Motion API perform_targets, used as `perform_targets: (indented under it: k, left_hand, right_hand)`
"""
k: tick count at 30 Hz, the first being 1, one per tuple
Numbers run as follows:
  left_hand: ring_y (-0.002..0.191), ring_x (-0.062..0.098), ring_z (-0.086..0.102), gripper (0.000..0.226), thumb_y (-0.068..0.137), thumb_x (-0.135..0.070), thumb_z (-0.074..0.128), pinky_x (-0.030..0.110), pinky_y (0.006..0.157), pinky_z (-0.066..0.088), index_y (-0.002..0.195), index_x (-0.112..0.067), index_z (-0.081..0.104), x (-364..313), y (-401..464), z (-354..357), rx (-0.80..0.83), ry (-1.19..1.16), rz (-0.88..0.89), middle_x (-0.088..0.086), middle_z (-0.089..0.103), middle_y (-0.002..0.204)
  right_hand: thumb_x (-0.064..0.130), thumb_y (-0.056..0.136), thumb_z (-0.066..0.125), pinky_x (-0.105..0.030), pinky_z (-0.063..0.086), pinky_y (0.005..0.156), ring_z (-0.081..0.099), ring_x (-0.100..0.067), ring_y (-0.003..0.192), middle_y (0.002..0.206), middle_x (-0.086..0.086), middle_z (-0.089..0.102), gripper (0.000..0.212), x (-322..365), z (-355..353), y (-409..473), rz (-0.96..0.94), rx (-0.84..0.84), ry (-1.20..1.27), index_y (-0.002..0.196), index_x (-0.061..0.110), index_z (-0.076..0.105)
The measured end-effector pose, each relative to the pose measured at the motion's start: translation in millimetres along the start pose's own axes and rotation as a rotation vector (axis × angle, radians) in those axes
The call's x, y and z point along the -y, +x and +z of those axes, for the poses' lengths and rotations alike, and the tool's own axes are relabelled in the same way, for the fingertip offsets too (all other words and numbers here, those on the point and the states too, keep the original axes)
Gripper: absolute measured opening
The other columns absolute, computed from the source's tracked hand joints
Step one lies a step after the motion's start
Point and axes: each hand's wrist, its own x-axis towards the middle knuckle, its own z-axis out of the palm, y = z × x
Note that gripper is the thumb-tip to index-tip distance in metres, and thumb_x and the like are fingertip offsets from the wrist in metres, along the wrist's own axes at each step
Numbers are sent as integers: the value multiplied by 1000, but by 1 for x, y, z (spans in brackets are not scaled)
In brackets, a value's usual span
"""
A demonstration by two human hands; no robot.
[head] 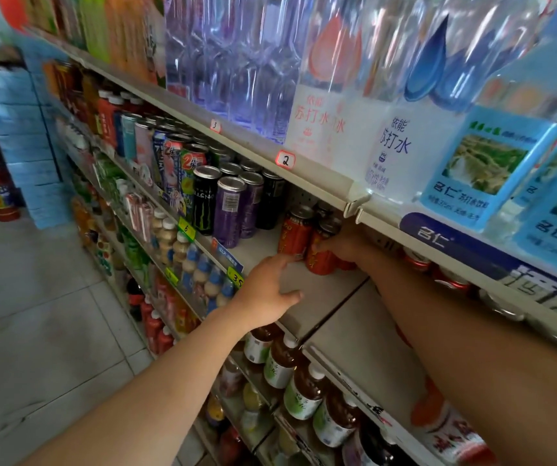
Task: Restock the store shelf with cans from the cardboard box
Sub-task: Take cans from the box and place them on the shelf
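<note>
Cans (320,250): R grip (344,248) clasps, arm outstretched.

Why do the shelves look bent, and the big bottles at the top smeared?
Head view: the wide-angle lens bows the shelf edge; the water bottles nearest the camera are smeared by blur; the red cans under that shelf sit in shadow; both hands stay fairly sharp.

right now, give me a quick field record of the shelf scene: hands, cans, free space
left hand: open, fingertips touching the left red can
right hand: wrapped around the right red can
red cans: upright, side by side, deep on the shelf
free space: bare shelf in front of the red cans
neighbours: purple can and black can to the left
box: not in view
</note>
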Motion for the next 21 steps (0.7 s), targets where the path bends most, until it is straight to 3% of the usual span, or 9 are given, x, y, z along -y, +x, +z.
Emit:
perform_targets:
  k: [7, 10, 13, 17, 21]
  left_hand:
    - [117, 14, 52, 61, 82, -29, 74, 37, 101, 47, 136, -25, 47, 3, -8, 1, -46, -50, 12, -2, 52, 128]
    - [116, 9, 52, 53, 84, -23, 73, 29, 98, 48, 132, -23, 53, 5, -18, -6, -130, -82, 55, -5, 56, 127]
    - [108, 4, 57, 39, 86, -17, 71, 14, 84, 51, 123, -20, 59, 20, -39, -14, -238, -155, 46, -7, 61, 117]
    - [93, 5, 62, 27, 88, -15, 69, 7, 72, 49, 114, -15, 63, 70, -92, -20, -372, -150, -121, -5, 64, 104]
    - [92, 15, 62, 27, 87, -13, 69, 12, 72, 46, 112, -13, 61, 131, -158, -8, -322, -171, -410, 1, 62, 100]
  right_hand:
    - [18, 90, 71, -33, 34, 108, 40, -30, 138, 152, -13, 40, 73, 1, 2, -1, -46, -47, -132, 150, 12, 31]
    - [26, 89, 71, -30, 34, 105, 41, -28, 137, 150, -10, 43, 72, 1, 4, -6, -107, -130, -227, 150, 16, 34]
    - [30, 89, 68, -33, 36, 103, 47, -31, 131, 141, -11, 51, 60, 5, 4, -19, -140, -227, -289, 141, 13, 45]
    - [39, 86, 67, -41, 48, 94, 59, -36, 115, 126, -17, 61, 50, 37, 7, -50, -248, -329, -466, 128, 14, 55]
    - [36, 88, 70, -39, 50, 84, 59, -21, 103, 114, -6, 60, 46, 66, 43, -83, -412, -208, -343, 125, 13, 58]
